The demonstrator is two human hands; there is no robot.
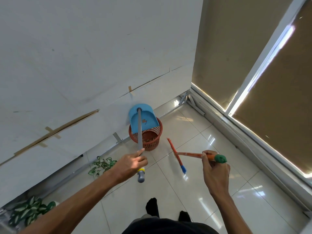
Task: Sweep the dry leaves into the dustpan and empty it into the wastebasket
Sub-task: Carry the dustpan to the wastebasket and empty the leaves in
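Plastic gear over gloss tile, matt walls.
Floor tiles (219, 191) from 4 to 6 o'clock are gleaming glossy, mirroring window light. Dustpan (146, 115) near centre is showing smooth blue plastic; its pole (139, 134) is reading matt grey. Wastebasket (152, 142) is looking like reddish plastic lattice. Broom (190, 154) at 4 o'clock is wearing a scuffed orange coating. Wall (84, 56) at 10 o'clock is appearing matt white. Blinds (278, 98) at 2 to 3 o'clock are looking like matt tan cloth.

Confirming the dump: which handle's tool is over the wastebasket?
The grey handle in the left hand: its blue dustpan sits over the wastebasket. The orange handle carries a broom beside it.
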